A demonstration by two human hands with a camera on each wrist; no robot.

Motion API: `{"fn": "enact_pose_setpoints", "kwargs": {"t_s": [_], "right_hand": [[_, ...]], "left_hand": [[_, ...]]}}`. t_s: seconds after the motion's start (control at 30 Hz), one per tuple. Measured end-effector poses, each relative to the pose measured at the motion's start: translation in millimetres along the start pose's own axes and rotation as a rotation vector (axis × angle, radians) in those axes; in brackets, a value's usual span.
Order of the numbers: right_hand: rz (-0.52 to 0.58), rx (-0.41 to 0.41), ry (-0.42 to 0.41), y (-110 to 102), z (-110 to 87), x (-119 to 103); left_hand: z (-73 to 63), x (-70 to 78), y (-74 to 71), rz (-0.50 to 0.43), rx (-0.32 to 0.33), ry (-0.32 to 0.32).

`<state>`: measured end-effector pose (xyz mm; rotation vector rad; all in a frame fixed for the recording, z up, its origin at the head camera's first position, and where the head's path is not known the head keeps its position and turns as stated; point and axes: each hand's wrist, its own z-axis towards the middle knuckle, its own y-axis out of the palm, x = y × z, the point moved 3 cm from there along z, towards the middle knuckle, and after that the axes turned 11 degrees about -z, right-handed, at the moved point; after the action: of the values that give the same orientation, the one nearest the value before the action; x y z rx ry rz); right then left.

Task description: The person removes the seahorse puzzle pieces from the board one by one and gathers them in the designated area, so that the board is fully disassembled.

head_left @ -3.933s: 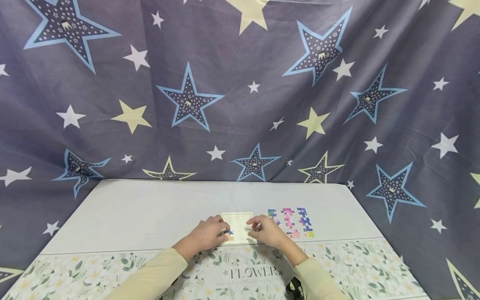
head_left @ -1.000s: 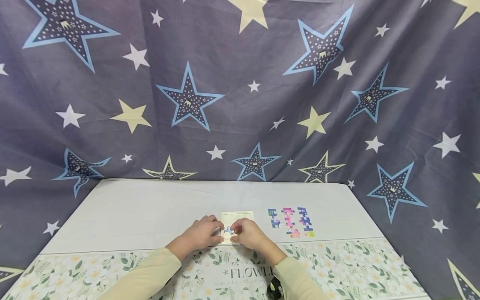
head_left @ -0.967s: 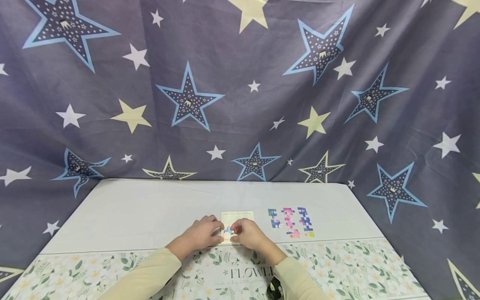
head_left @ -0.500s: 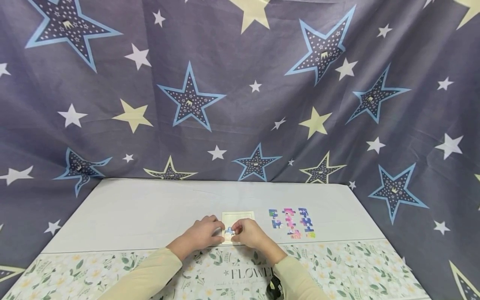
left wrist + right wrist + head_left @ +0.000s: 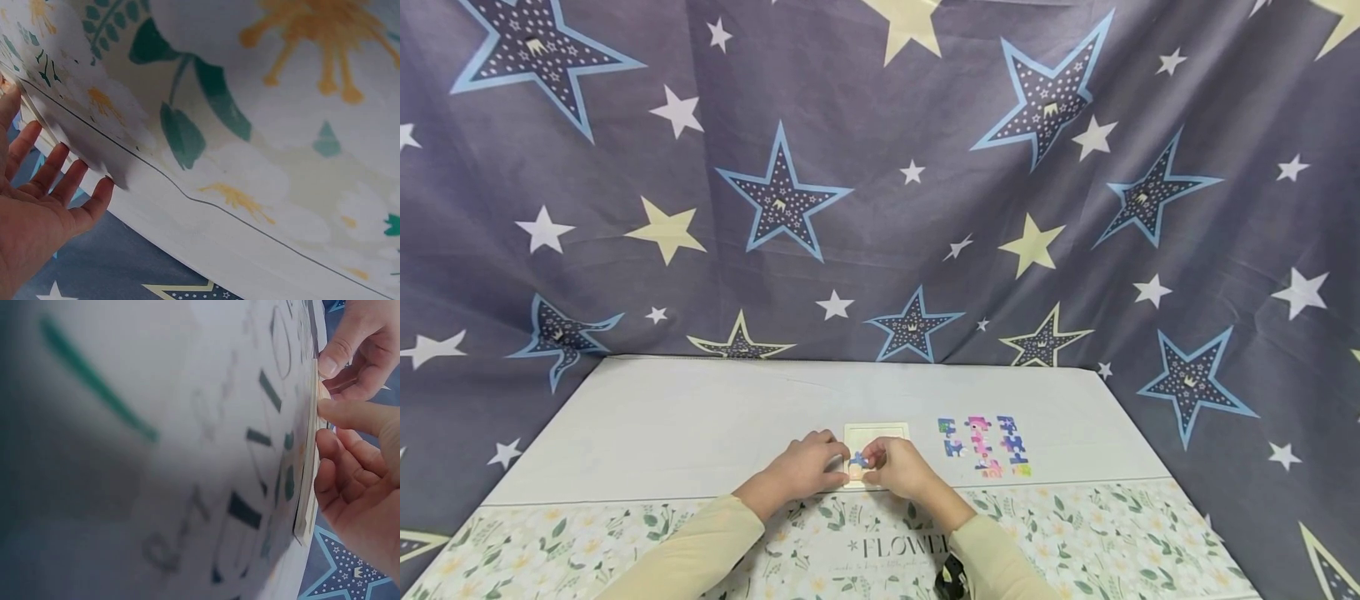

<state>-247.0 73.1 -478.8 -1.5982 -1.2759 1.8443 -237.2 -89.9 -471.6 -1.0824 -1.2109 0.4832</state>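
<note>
A shallow cream puzzle tray (image 5: 877,427) lies at the front of the white tabletop. In its near left corner a blue and peach jigsaw puzzle piece (image 5: 858,460) shows between the hands. My right hand (image 5: 901,468) pinches at the piece's right side with thumb and index finger; its other fingers curl in the right wrist view. My left hand (image 5: 802,467) holds the tray's left edge, thumb at the near corner. In the left wrist view the fingers (image 5: 59,169) of that hand point down beside the tray, their tips at the tabletop.
Right of the tray, loose puzzle pieces lie in three columns: a short blue one (image 5: 951,437), a pink one (image 5: 980,446) and a blue one (image 5: 1013,442). A floral mat (image 5: 647,533) covers the front. A starry curtain (image 5: 880,208) hangs behind the table.
Since the oldest frame, my right hand has moved left to the piece in the tray's corner. Over the last half second that piece has turned from pale to darker blue; both hands stay in place.
</note>
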Motion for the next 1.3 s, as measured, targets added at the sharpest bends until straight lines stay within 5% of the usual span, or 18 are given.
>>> {"fn": "enact_pose_setpoints", "kwargs": {"t_s": [1.3], "right_hand": [[-0.041,0.008,-0.060,-7.5,-5.3,-1.2]], "left_hand": [[-2.2,2.9,-3.4,0.016,-0.010,-0.004]]}}
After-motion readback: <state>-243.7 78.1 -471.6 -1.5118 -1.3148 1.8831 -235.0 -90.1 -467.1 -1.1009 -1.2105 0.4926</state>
